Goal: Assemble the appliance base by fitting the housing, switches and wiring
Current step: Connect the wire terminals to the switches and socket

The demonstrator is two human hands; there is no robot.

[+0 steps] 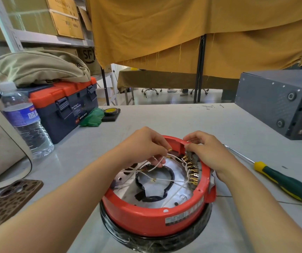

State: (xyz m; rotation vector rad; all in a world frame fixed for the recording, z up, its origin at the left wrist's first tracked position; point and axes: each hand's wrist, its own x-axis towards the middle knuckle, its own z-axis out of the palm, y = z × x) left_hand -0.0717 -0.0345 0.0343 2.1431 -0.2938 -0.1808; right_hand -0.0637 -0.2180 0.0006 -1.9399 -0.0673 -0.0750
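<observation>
A round red housing lies upside down on a black ring at the table's near edge. Inside it are a silver plate, white wires and a row of brass terminals on a switch block along the right wall. My left hand pinches a white wire with a brass connector at its tip, held over the far inner side. My right hand rests on the far right rim, its fingers gripping the top of the switch block.
A green and yellow screwdriver lies to the right. A grey metal box stands at the far right. On the left are a water bottle, a blue and orange toolbox, a tape roll and a phone.
</observation>
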